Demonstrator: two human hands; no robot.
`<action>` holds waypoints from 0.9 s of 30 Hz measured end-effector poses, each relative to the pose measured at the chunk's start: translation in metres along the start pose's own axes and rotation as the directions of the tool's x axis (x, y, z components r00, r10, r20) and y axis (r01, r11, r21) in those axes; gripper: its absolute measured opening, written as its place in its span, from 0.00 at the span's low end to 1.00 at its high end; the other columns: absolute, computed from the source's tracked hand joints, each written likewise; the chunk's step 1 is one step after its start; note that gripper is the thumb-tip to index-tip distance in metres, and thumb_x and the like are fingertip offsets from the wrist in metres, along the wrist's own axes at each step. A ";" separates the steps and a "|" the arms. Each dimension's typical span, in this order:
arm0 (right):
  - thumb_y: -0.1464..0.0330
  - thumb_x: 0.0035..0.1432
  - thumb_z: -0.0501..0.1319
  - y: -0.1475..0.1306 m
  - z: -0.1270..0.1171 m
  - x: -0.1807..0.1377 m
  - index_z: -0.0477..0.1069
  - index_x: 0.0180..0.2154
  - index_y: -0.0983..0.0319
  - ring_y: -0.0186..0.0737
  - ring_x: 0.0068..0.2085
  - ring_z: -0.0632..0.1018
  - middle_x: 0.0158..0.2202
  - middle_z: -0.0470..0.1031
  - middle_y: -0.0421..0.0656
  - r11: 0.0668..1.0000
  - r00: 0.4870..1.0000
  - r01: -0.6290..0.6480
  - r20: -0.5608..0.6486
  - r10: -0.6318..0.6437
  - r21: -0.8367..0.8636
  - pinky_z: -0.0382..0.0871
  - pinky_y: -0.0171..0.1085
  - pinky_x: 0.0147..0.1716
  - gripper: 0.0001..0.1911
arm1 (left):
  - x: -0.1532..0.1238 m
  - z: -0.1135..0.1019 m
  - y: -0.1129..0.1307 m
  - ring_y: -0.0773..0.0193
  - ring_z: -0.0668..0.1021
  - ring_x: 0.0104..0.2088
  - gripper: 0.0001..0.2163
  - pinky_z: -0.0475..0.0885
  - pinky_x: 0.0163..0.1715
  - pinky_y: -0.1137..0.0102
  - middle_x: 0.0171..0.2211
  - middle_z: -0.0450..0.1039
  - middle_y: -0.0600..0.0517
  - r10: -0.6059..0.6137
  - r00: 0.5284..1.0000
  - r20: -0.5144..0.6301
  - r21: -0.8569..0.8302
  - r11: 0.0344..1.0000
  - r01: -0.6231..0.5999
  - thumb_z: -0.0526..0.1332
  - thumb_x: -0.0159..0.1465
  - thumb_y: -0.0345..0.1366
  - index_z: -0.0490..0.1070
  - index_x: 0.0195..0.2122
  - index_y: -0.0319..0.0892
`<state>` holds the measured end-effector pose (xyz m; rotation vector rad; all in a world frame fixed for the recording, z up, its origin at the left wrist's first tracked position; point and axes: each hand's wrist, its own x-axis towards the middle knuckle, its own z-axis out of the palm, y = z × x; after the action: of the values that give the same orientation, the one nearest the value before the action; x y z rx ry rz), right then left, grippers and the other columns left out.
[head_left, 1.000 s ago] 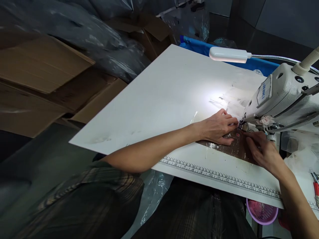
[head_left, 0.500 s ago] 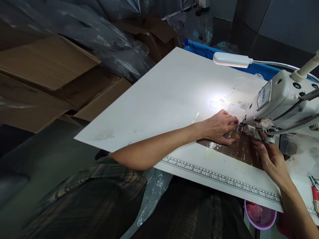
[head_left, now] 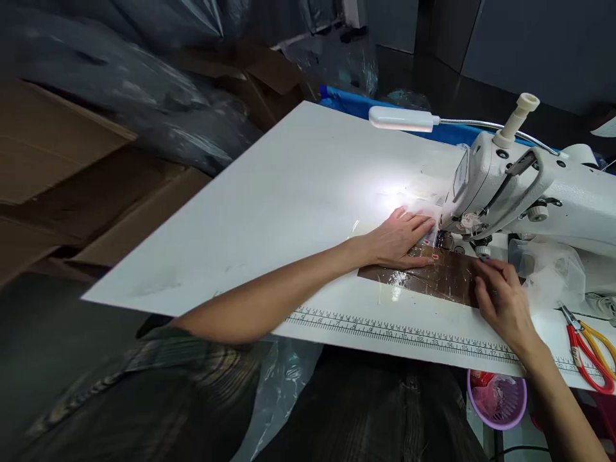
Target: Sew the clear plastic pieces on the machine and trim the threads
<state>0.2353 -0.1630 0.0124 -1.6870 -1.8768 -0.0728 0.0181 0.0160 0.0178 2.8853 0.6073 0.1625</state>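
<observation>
Pressing left grip [head_left: 395,240], spread out flat, on brown sheet [head_left: 452,277] underneath. Cannot tell if pinching with right grip [head_left: 509,305] at sheet's right end. Open desk [head_left: 260,218] left of left grip, front edge [head_left: 409,350] close behind. Sewing machine [head_left: 487,172] in the way ahead of right grip; red-handled scissors [head_left: 581,350] to its right.

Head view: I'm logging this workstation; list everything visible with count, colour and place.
table: 1, white, centre
ruler: 1, black markings, table's near edge
sewing machine: 1, white, right
gooseneck lamp: 1, white, above table
glossy sheet: 1, brown, on table by machine
sheer fabric: count unclear, white, beside machine
scissors: count unclear, red and yellow handles, right
basket: 1, purple, below table's near edge
plastic sheeting: count unclear, clear, mostly upper left
cardboard boxes: at least 2, brown, left
cloth: 1, blue, behind table
clothing: count unclear, dark, bottom
left hand: 1, bare, on sheet's left part
right hand: 1, bare, at sheet's right end
</observation>
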 end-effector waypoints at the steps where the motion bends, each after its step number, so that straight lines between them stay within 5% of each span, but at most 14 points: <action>1: 0.63 0.68 0.54 0.006 0.003 0.004 0.73 0.53 0.62 0.49 0.50 0.76 0.48 0.73 0.53 0.998 1.000 -0.023 -0.004 0.023 -0.058 0.75 0.49 0.48 0.18 | -0.001 -0.004 0.004 0.43 0.68 0.59 0.34 0.56 0.61 0.51 0.63 0.63 0.34 -0.046 0.999 0.020 0.034 0.998 0.046 0.52 0.68 0.59 0.61 0.62 0.34; 7: 0.60 0.69 0.48 0.025 0.016 0.020 0.76 0.39 0.64 0.51 0.37 0.73 0.36 0.74 0.54 0.940 0.996 -0.075 0.028 0.090 -0.332 0.71 0.48 0.38 0.21 | -0.017 -0.030 0.033 0.42 0.72 0.52 0.35 0.66 0.47 0.58 0.59 0.66 0.29 -0.322 0.925 0.202 0.224 0.934 0.277 0.51 0.69 0.59 0.65 0.57 0.27; 13: 0.59 0.68 0.48 0.001 0.004 0.018 0.70 0.28 0.60 0.44 0.31 0.74 0.28 0.73 0.48 0.976 0.995 -0.093 -0.038 0.087 -0.198 0.68 0.40 0.31 0.20 | -0.038 -0.045 0.040 0.44 0.72 0.55 0.33 0.66 0.51 0.60 0.62 0.63 0.29 -0.219 0.946 0.238 0.209 0.963 0.170 0.51 0.71 0.56 0.65 0.59 0.26; 16: 0.56 0.68 0.49 -0.018 -0.001 0.018 0.67 0.27 0.59 0.43 0.29 0.75 0.27 0.75 0.46 0.991 0.991 -0.133 0.032 0.134 -0.027 0.68 0.39 0.29 0.21 | -0.040 -0.046 0.035 0.49 0.74 0.51 0.25 0.67 0.49 0.62 0.57 0.70 0.34 -0.160 0.962 0.222 0.178 0.977 0.121 0.52 0.73 0.50 0.70 0.54 0.29; 21: 0.51 0.67 0.49 -0.036 0.008 0.020 0.70 0.38 0.61 0.43 0.25 0.77 0.26 0.77 0.45 0.950 0.934 -0.299 0.234 0.270 0.094 0.67 0.38 0.25 0.21 | -0.036 -0.033 0.024 0.52 0.74 0.49 0.20 0.67 0.48 0.62 0.53 0.72 0.37 -0.045 0.990 0.136 0.159 0.987 0.023 0.53 0.73 0.45 0.71 0.51 0.30; 27: 0.62 0.70 0.48 -0.052 0.025 0.033 0.72 0.54 0.62 0.44 0.33 0.80 0.42 0.81 0.51 0.948 0.964 -0.095 0.211 0.165 -0.305 0.63 0.35 0.24 0.21 | -0.037 -0.011 0.005 0.51 0.72 0.53 0.24 0.66 0.50 0.60 0.60 0.67 0.36 0.050 0.999 0.000 0.132 0.990 -0.050 0.53 0.71 0.51 0.67 0.56 0.34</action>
<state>0.1774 -0.1332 0.0255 -2.0981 -1.9943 -0.1064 -0.0152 -0.0022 0.0271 3.0302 0.5671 0.1397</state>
